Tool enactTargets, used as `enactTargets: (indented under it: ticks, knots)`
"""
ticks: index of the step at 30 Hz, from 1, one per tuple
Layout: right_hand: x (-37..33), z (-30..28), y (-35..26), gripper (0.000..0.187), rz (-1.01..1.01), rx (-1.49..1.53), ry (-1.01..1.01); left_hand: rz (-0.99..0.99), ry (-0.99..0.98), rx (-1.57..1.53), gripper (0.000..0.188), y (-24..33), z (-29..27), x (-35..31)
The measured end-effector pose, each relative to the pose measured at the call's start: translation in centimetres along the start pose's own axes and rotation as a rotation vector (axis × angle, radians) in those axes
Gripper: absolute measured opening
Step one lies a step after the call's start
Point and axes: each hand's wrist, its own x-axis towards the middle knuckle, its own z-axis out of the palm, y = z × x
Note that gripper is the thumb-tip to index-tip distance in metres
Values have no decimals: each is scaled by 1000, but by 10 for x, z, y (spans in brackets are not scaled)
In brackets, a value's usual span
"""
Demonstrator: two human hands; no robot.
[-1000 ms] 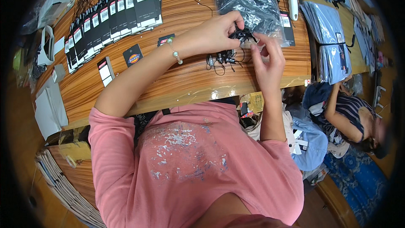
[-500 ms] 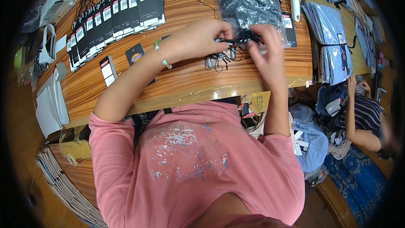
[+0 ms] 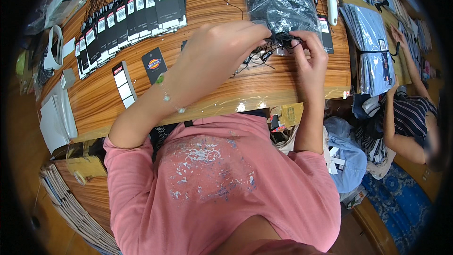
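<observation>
1. Room: a wood-grained bench (image 3: 269,87) runs before the person; to my right a second person in a striped top (image 3: 415,115) reaches with both arms, beside folded blue garments (image 3: 368,59).
2. Black cords (image 3: 285,39): a tangled bunch between the two hands, just over the near end of a clear bag (image 3: 278,2) with dark contents. More strands trail below and to the left, toward the bench.
3. Right hand (image 3: 311,59): thumb and forefinger pinched together on the right side of the cords; the other fingers curled.
4. Left hand (image 3: 226,42): palm down, slightly blurred, wearing a beaded bracelet (image 3: 166,97). Its fingers are bent and close together at the left side of the cords; whether they grip a strand, I cannot tell.
5. Left part of bench: overlapping row of black tags (image 3: 125,19), strings at their far ends. Nearer the person, a logo tag (image 3: 155,63) and a narrow label stack (image 3: 123,84), apart from each other.
6. Beyond the hands: a single loose cord (image 3: 228,3) left of the bag; a white-handled tool (image 3: 331,4) to its right.
</observation>
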Motion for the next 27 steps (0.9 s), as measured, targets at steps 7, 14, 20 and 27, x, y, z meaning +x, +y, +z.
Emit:
enactTargets:
  ticks: [7, 14, 20, 27]
  knots:
    - [-4, -1, 22, 17, 162, 221, 47, -16, -5, -213, 14, 17, -18, -16]
    - [-3, 6, -3, 29, -109, -84, -137, -38, -85, -425, 13, 11, -21, -14]
    - [1, 15, 7, 15, -40, -44, -79, 26, -309, -68, 19, -13, 10, -7]
    - [-1, 14, 9, 9, 206, 322, -7, -90, -253, 95, 26, -37, 61, 28]
